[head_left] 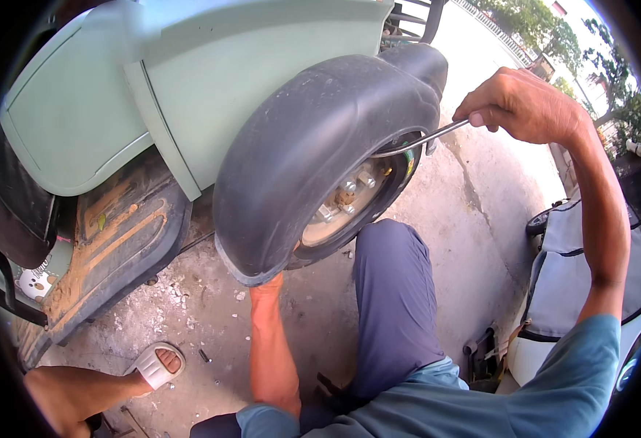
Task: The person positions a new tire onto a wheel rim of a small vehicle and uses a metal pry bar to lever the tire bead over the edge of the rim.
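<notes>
My right hand (507,106) is closed round the end of a long, thin metal tyre lever (431,136). The lever's slightly curved far end reaches under the black fender (313,117), at the upper part of the wheel's tyre (408,171). A pale rim (335,219) with a rusty hub and several shiny nuts shows below it. My left hand (268,283) goes up behind the lower edge of the fender, beside the bottom of the wheel. Its fingers are hidden there, so what they touch is out of sight.
A pale green vehicle body (255,66) rises above the wheel, with a muddy footboard (116,241) at left. Another person's sandalled foot (161,363) stands on the concrete at lower left. A grey-covered vehicle (569,277) is close on my right.
</notes>
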`<state>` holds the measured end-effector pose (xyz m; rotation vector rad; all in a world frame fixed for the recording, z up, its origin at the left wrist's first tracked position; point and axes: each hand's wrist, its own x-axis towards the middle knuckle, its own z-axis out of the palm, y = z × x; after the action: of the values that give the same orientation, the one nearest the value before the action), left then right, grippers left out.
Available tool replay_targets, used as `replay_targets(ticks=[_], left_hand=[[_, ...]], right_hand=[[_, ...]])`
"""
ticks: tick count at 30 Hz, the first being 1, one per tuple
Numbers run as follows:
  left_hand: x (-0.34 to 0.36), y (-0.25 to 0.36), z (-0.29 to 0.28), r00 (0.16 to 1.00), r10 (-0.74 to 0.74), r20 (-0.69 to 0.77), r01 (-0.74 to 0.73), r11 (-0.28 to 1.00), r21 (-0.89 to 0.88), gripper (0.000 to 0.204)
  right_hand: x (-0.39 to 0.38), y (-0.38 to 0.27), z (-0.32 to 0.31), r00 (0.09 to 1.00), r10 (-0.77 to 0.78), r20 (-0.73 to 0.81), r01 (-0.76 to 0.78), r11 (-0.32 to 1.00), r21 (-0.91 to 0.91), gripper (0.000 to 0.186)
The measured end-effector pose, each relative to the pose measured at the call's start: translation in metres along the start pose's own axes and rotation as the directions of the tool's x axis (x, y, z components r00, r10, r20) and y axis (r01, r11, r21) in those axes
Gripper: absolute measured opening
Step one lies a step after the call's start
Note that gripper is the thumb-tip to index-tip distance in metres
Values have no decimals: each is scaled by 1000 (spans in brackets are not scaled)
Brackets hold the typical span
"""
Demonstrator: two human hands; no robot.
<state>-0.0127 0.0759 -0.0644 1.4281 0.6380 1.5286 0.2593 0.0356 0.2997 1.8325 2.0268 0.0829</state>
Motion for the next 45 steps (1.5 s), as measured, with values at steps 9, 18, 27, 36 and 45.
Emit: replay_targets(ticks=[9, 18, 27, 36, 45], left_hand=[[-1, -7, 8, 999, -10, 50, 5, 996, 85, 60], [18, 27, -8, 959, -251, -127, 222, 952, -210, 56], [-85, -11, 48, 936, 10, -352, 112, 939, 325, 111], [-60, -24, 37, 440, -897, 41, 203, 145, 968, 65], [-99, 201, 33, 897, -420, 141, -11, 298, 954, 20]], right_hand=[[-43, -8, 40, 993, 117, -22, -115, 990, 79, 25], [-31, -38, 115, 972, 122, -200, -42, 929, 367, 31], [-161, 21, 276, 986, 150, -75, -142, 984, 104, 37], [-30, 190, 519, 813, -213, 542, -126, 844, 521, 52], [110, 39, 568, 608, -703, 369, 744, 667, 44, 31]])
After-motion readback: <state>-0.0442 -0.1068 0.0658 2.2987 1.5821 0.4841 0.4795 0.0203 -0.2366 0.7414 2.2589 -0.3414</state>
